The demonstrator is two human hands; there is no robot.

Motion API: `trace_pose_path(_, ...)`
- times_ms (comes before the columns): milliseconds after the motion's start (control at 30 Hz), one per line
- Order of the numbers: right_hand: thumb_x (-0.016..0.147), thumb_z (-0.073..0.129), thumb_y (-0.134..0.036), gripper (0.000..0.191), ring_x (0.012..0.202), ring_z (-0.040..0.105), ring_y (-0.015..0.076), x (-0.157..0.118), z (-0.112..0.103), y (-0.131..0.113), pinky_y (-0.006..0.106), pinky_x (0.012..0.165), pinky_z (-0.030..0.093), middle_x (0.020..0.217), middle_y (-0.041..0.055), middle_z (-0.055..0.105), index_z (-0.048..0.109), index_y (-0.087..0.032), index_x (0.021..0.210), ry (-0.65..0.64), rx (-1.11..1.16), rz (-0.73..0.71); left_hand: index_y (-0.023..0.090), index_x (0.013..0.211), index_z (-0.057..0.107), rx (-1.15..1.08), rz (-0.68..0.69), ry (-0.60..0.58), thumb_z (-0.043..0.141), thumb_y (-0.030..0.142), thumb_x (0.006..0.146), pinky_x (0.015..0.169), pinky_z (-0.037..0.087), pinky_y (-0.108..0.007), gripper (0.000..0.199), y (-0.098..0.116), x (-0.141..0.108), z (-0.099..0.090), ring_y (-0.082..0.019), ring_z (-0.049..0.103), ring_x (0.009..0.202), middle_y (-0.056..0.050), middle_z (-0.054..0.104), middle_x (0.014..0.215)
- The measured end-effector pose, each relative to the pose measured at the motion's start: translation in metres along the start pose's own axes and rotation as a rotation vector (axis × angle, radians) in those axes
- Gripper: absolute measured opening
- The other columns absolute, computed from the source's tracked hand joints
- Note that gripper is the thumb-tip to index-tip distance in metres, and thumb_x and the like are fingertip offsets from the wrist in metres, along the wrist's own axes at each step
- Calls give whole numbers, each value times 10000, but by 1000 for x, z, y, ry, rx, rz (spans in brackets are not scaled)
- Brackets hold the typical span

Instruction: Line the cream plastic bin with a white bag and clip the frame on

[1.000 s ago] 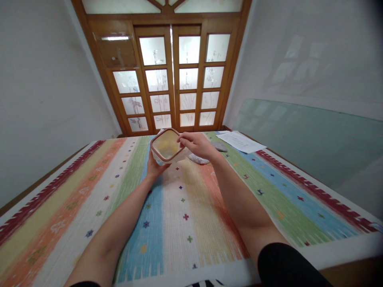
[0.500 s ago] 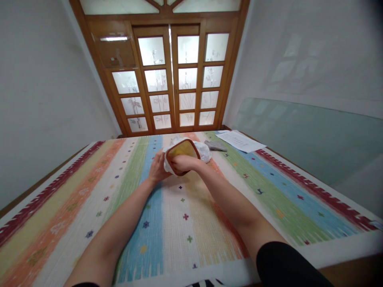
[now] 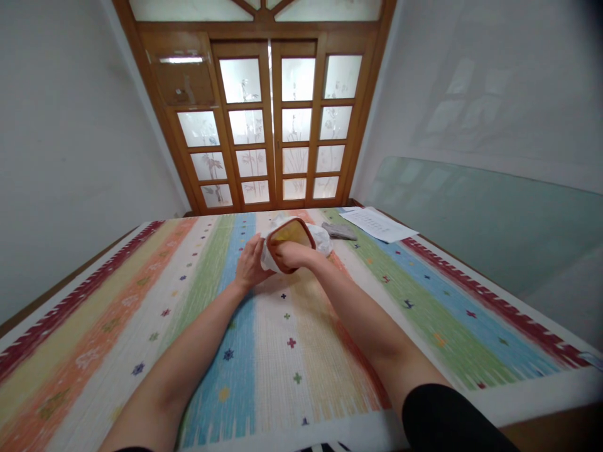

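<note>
Left hand (image 3: 250, 263) bears against the near-left side of a brown-rimmed container (image 3: 305, 227), tilted with its opening toward the viewer; right hand (image 3: 291, 254) reaches inside. Grey cloth (image 3: 340, 231) and printed sheets (image 3: 378, 225) lie toward the desk's (image 3: 198, 263) far right corner.

**Item count, head cam view**

Hands: 2 total, 1 L hand (image 3: 251, 263) + 1 R hand (image 3: 288, 254). Black sleeves (image 3: 447, 417): 2, L one just a sliver.
Container (image 3: 301, 234): 1.
White plastic (image 3: 322, 240): 2 patches vis., can't tell if 1 pc or 2.
Gray cloth (image 3: 339, 231): 1. Paper (image 3: 379, 225): 1 full sheet, plus 1 edge behind, maybe a 2nd.
Table (image 3: 532, 392): 1, w/ 1 striped cloth (image 3: 273, 351).
Door panes (image 3: 298, 79): 15 total, cols L-R 3/4/4/4. Transom panes (image 3: 327, 9): 2 lg, approx., top cut off.
Greenish glass sheet (image 3: 471, 220): 1. Walls (image 3: 61, 138): 2.
</note>
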State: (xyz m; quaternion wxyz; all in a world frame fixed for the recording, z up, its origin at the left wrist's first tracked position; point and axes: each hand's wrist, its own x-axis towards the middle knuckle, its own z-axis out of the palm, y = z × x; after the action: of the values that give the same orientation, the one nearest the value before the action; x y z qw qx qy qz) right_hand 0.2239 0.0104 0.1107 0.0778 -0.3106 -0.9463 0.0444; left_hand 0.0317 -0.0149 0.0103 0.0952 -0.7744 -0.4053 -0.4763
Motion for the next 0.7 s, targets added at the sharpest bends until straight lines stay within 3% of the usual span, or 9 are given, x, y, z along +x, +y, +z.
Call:
trace_pose_path(67,967,515,-221,254,948,663,214,-4,-10,0,289,842,476,1069,106,738,745,-157,1053,144,40,-27,200,1550,344,-20,-140,81,927,508,592,1199,364,-595,1163,-8,0,-1,-437,417,1446,-221,452,1532)
trace_pose_path(167,1018,445,-264,295,1103,616,226,-7,-25,-1,338,991,447,1135,100,703,713,-181,1108,494,142,11,214,1562,313,-54,-310,231,906,522,618,1215,335,-588,1157,-19,1,-3,-410,397,1462,-193,433,1558)
trace_pose_path(233,1023,444,-286,287,1183,579,226,-6,-26,1,359,1070,417,1190,103,676,695,-188,1123,661,226,61,232,1571,283,-132,-402,315,896,518,635,1187,383,-563,1154,-25,2,-3,-381,423,1449,-178,430,1561)
trace_pose_path(300,1012,468,-304,289,1251,543,229,-1,-16,9,380,1117,399,1271,113,639,666,-192,1191,739,322,110,247,1564,278,-270,-483,339,869,501,679,1110,475,-519,1093,-32,2,1,-347,487,1403,-168,451,1546)
trace_pose_path(367,974,541,-334,400,1292,522,236,5,1,21,394,1105,431,1380,131,580,579,-194,1347,741,458,177,253,1519,338,-420,-558,302,813,493,744,1024,540,-477,940,-40,1,6,-314,564,1326,-155,505,1500)
trace_pose_path(500,868,700,-441,819,1369,497,268,16,39,41,394,1034,511,1588,175,388,332,-193,1556,535,851,235,248,1411,450,-668,-657,149,685,535,832,929,585,-472,688,-51,-4,12,-296,637,1224,-138,598,1405)
trace_pose_path(600,843,726,-490,809,1306,569,251,18,56,43,383,1036,527,1510,154,509,385,-193,1515,391,1073,217,253,1407,455,-830,-683,8,656,562,844,890,604,-458,673,-52,-7,10,-303,647,1222,-141,601,1418)
trace_pose_path(700,828,742,-485,720,1236,618,228,15,60,39,389,1052,525,1410,109,613,480,-197,1434,357,1145,194,252,1426,450,-903,-671,-62,670,570,827,923,595,-456,713,-49,-8,8,-303,653,1218,-144,594,1436)
